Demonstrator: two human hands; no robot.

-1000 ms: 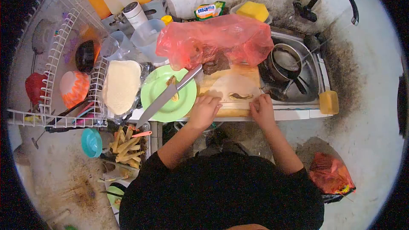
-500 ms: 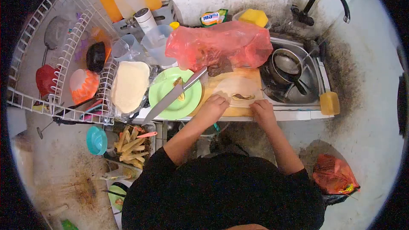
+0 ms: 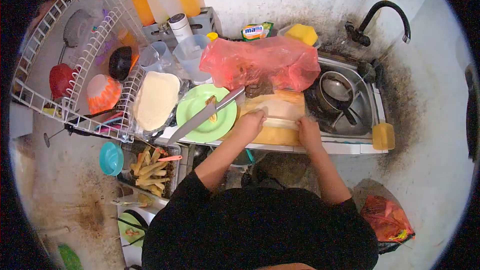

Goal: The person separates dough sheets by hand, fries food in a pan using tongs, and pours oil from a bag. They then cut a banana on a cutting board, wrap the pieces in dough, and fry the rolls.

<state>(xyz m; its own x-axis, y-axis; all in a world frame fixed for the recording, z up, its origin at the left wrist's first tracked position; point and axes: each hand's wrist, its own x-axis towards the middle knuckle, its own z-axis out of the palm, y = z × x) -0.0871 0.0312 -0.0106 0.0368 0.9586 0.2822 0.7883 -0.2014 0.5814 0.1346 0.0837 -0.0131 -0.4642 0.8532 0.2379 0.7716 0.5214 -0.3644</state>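
Observation:
A thin pale spring roll wrapper (image 3: 278, 106) lies on the wooden cutting board (image 3: 275, 137), with its near edge folded over into a band. My left hand (image 3: 252, 124) pinches the left end of this fold, and my right hand (image 3: 308, 131) pinches the right end. The filling is hidden under the fold. Left of my hands, a large knife (image 3: 202, 116) rests across a light green plate (image 3: 223, 126), which holds a few brown and yellow pieces (image 3: 212, 106) that look like banana. Further left sits a stack of pale wrappers (image 3: 156, 101) on plastic.
Behind the board lies a red plastic bag (image 3: 260, 62). A sink (image 3: 357, 126) holding a pan (image 3: 334, 91) is at the right, below a black faucet (image 3: 385, 7). At the left stands a white dish rack (image 3: 75, 110); below it a tray holds several rolled snacks (image 3: 150, 170).
Both hands have brought the wrapper's near edge up and over the brown strip of filling, which was visible before and is now covered. The camera view has tilted slightly.

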